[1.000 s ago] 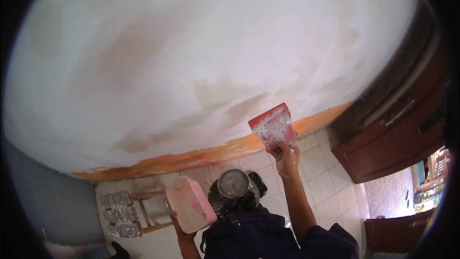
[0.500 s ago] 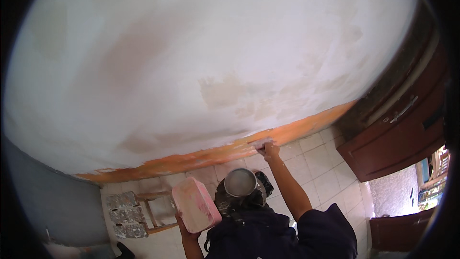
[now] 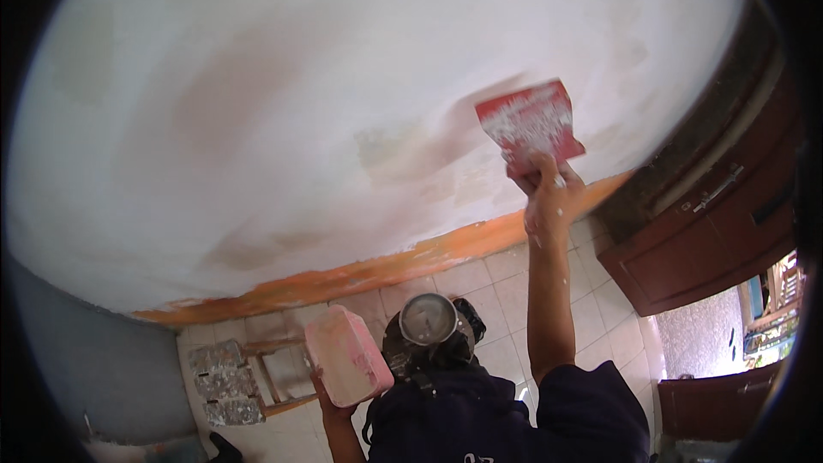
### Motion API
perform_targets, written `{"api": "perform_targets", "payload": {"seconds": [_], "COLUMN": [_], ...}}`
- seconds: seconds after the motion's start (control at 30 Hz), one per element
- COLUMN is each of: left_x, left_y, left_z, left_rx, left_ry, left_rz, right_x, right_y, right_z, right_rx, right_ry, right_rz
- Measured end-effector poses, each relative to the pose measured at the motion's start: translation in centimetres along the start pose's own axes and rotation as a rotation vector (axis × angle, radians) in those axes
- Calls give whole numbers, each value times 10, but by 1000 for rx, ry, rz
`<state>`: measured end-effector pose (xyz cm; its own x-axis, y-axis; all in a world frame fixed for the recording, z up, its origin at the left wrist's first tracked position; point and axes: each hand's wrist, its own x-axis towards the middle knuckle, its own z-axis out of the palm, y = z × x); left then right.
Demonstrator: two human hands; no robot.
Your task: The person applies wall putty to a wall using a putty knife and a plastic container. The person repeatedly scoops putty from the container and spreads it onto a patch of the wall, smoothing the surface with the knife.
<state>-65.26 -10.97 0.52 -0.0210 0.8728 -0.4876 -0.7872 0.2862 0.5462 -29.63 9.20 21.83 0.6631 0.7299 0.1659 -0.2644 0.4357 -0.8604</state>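
My right hand [image 3: 549, 197], spotted with white, grips a flat red putty spreader [image 3: 530, 127] smeared with white paste. It is raised in front of the white wall [image 3: 309, 103], above the orange band [image 3: 463, 243] along its foot. Whether the blade touches the wall I cannot tell. Low on the left, my left hand [image 3: 333, 396] holds a pink rectangular tub [image 3: 347, 356] by its side. Pale residue coats the tub's inside. Most of the left fingers are hidden under and behind it.
A paint-splattered wooden step stool [image 3: 227, 384] stands on the tiled floor [image 3: 506, 343] at left, near a grey wall [image 3: 94, 351]. A round grey thing [image 3: 429, 319] with dark material around it lies before my body. A brown door [image 3: 703, 244] stands beside a bright doorway at right.
My right hand has moved up and slightly right with the spreader, from the orange band to the white wall. The tub in my left hand has shifted only slightly.
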Motion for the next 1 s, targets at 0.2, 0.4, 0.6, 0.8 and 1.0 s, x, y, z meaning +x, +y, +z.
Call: {"api": "perform_targets", "payload": {"seconds": [0.2,0.4,0.6,0.8,1.0], "left_x": [7,10,0,9,28], "left_y": [-4,0,4,-7,-39], "left_z": [-1,-1,-2,31,70], "left_rx": [-8,-43,37,42,191], "left_ry": [-21,-100,-61,-144,-295], "left_rz": [-28,-70,1,-123,-136], "right_x": [-29,54,77,-16,-114], "right_y": [139,297,82,-13,-19], "right_z": [-109,-204,-9,-32,-89], "right_rx": [-456,-761,-123,11,-208], "right_ry": [186,124,-31,-87,-294], "right_rz": [143,405,144,15,397]}}
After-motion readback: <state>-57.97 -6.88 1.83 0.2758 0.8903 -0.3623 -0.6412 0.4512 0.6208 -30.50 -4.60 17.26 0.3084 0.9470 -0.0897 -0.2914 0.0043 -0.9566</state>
